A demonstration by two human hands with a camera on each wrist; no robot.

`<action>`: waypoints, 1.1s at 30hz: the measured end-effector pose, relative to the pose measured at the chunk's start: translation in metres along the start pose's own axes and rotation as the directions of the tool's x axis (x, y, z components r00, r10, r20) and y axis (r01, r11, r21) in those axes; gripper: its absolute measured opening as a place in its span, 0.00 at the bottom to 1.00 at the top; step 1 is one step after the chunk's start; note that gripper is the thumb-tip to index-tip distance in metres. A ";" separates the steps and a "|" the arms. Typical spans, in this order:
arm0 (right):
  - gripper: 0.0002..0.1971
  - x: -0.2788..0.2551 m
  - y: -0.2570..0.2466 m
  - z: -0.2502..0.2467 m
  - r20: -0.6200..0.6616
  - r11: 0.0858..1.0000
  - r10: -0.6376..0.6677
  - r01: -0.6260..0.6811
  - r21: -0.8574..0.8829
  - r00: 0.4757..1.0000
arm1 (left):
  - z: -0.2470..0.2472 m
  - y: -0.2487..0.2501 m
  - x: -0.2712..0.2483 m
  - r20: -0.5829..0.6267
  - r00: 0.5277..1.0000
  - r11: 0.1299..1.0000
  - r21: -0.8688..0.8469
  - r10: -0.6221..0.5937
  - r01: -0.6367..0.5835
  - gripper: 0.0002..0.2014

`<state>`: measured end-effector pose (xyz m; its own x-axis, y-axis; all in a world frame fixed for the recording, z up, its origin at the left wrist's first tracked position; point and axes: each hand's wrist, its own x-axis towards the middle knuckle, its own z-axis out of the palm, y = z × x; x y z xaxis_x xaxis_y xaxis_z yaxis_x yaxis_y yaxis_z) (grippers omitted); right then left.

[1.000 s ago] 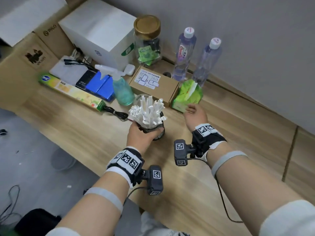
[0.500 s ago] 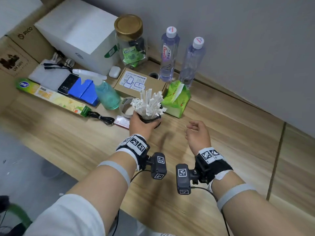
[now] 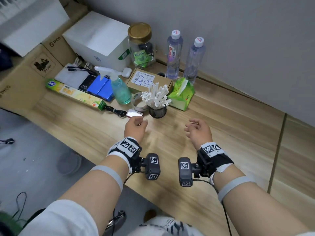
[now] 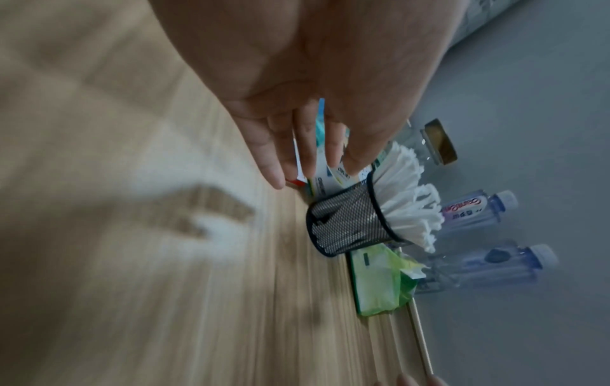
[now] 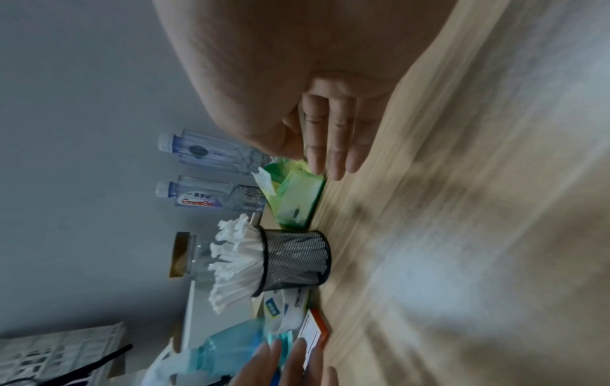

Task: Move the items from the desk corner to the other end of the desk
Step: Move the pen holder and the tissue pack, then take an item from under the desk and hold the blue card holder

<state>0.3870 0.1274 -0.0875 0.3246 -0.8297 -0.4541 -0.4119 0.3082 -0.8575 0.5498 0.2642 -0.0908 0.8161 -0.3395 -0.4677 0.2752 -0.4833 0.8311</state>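
A black mesh cup (image 3: 157, 111) full of white sticks stands upright on the wooden desk (image 3: 170, 167), in front of the cluster of items. My left hand (image 3: 139, 123) hovers just in front of it and slightly to its left, fingers loosely curled, holding nothing. My right hand (image 3: 191, 127) hangs to the right of the cup, relaxed and holding nothing. In the left wrist view the mesh cup (image 4: 350, 224) stands free beyond my fingers (image 4: 280, 162). The right wrist view shows the mesh cup (image 5: 297, 261) beside the green tissue pack (image 5: 297, 201).
Behind the cup are a green tissue pack (image 3: 182, 95), two water bottles (image 3: 173, 55), a gold-lidded jar (image 3: 141, 46), a small cardboard box (image 3: 148, 80), a spray bottle (image 3: 119, 90), a tape roll (image 3: 138, 103), a long green box (image 3: 76, 95) and a white box (image 3: 98, 40). The wall runs close behind.
My left hand carried the mesh cup towards the items, set it down and let go. Both hands have drawn back toward me.
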 end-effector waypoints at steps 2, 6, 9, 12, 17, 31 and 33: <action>0.10 -0.021 0.002 -0.003 -0.011 1.000 -0.027 0.027 0.013 1.000 | -0.012 -0.003 -0.019 0.000 1.000 0.999 -0.035 0.014 -0.014 0.08; 0.07 -0.080 0.010 -0.020 -0.051 0.996 -0.071 0.073 0.047 0.996 | -0.025 -0.013 -0.066 0.066 0.996 0.995 -0.082 0.061 -0.056 0.05; 0.07 -0.128 0.024 -0.044 -0.080 0.993 -0.095 0.100 0.069 0.992 | -0.022 -0.019 -0.109 0.162 0.982 0.991 -0.114 0.095 -0.077 0.05; 0.08 -0.173 0.043 -0.077 -0.128 0.991 -0.080 0.093 0.099 0.988 | -0.010 -0.025 -0.155 0.268 0.954 0.987 -0.119 0.134 -0.105 0.06; 0.10 -0.240 0.076 -0.156 -0.284 0.983 -0.003 0.055 0.176 0.959 | 0.027 -0.027 -0.232 0.445 0.881 0.987 -0.064 0.161 -0.149 0.07; 0.12 -0.397 0.188 -0.382 -0.665 0.901 0.203 0.129 0.414 0.718 | 0.201 -0.032 -0.482 0.821 0.502 0.897 -0.026 0.271 -0.441 0.10; 0.12 -0.419 0.213 -0.419 -0.697 0.894 0.245 0.121 0.431 0.674 | 0.232 -0.043 -0.527 0.861 0.449 0.892 -0.014 0.240 -0.451 0.09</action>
<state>-0.1935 0.3455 0.0213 -0.4751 -0.8082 -0.3479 0.0380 0.3762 -0.9258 -0.0097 0.2769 0.0497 -0.0054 -0.9630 -0.2695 -0.1153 -0.2671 0.9567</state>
